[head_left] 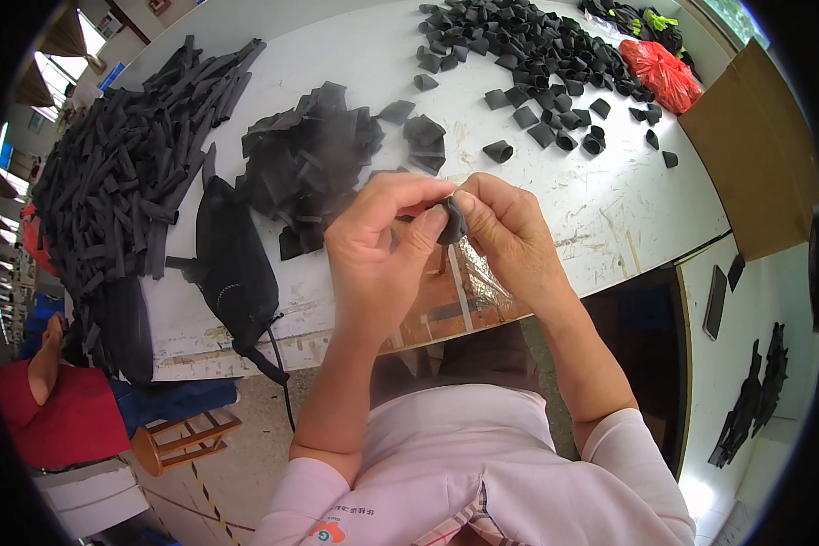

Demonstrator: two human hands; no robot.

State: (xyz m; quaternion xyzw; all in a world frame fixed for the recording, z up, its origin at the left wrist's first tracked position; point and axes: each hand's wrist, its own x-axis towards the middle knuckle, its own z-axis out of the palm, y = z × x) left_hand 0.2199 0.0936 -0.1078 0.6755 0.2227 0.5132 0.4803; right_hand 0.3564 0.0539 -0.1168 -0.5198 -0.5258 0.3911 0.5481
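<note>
Both of my hands meet over the table's near edge, pinching one small black fabric piece [452, 225] between thumbs and fingers. My left hand [380, 238] grips its left side and my right hand [508, 227] its right side. The piece looks like a short folded tube or loop; the fingers cover part of it. Just beyond my left hand lies a pile of flat black fabric pieces [305, 155]. Past my hands a single black loop [498, 151] rests on the white table [555, 214], with a large heap of similar loops [537, 55] at the far side.
On the left is a big heap of long black fabric strips [127, 164], beside a black pouch [237, 255] with a hanging cord. A red plastic bag [660, 75] and a cardboard panel [755, 150] stand at the far right. A person in red [59, 414] sits by a wooden stool [187, 441].
</note>
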